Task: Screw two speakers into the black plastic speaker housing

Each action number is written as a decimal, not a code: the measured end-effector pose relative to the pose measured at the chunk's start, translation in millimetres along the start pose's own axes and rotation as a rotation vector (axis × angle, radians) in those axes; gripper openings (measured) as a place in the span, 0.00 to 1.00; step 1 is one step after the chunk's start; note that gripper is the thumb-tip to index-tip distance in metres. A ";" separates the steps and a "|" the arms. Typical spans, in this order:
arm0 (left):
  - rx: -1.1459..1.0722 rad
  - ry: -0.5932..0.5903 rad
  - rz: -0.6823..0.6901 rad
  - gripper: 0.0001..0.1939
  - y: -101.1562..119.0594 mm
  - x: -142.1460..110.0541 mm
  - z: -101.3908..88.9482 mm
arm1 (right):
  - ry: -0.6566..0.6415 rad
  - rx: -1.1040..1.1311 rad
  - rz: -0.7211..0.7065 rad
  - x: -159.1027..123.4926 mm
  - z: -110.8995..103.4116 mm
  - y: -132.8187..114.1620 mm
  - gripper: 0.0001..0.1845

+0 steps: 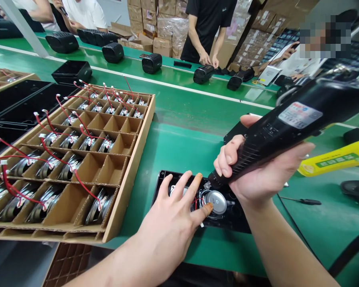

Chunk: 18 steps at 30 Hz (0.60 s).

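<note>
A black electric screwdriver [266, 127] is gripped in my right hand [257, 175], tilted so its tip points down and left. The tip meets the black speaker panel [236, 217] near the upper edge of a round silver speaker driver [217, 202]. My left hand [175, 211] lies over the panel with fingers spread, the thumb touching that driver. Beneath its fingers a second driver [179, 190] is partly covered. Any screw at the tip is too small to make out.
On the left stands a divided cardboard box [131, 165] of speaker drivers with red wires. To the right lie a yellow packet [336, 157], a small screwdriver [300, 200] and a black cable [350, 251]. Black speakers [152, 63] line the far side, where a co-worker [209, 32] handles one.
</note>
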<state>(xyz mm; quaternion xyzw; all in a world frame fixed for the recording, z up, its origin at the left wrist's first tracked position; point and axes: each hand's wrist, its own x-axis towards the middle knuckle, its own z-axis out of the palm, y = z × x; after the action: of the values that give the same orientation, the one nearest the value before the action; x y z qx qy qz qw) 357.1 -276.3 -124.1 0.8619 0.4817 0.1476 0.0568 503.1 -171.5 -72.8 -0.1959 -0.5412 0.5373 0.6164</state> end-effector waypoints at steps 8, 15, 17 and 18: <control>-0.002 -0.004 0.003 0.24 -1.0 1.9 0.8 | -0.038 0.013 0.006 -5.2 -2.1 9.1 0.34; 0.018 0.047 0.008 0.22 -3.0 0.5 2.9 | -0.139 0.057 0.059 -7.4 -6.5 15.0 0.37; 0.025 0.048 0.007 0.23 -3.0 0.1 3.8 | -0.153 0.050 0.069 -8.3 -6.7 15.4 0.38; 0.028 0.046 0.005 0.24 -2.9 0.1 4.1 | -0.162 0.052 0.070 -8.7 -7.0 15.4 0.38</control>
<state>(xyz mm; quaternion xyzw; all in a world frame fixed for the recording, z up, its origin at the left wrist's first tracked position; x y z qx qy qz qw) 356.1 -274.5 -128.6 0.8603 0.4826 0.1606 0.0334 503.7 -171.4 -91.8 -0.1547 -0.5680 0.5865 0.5563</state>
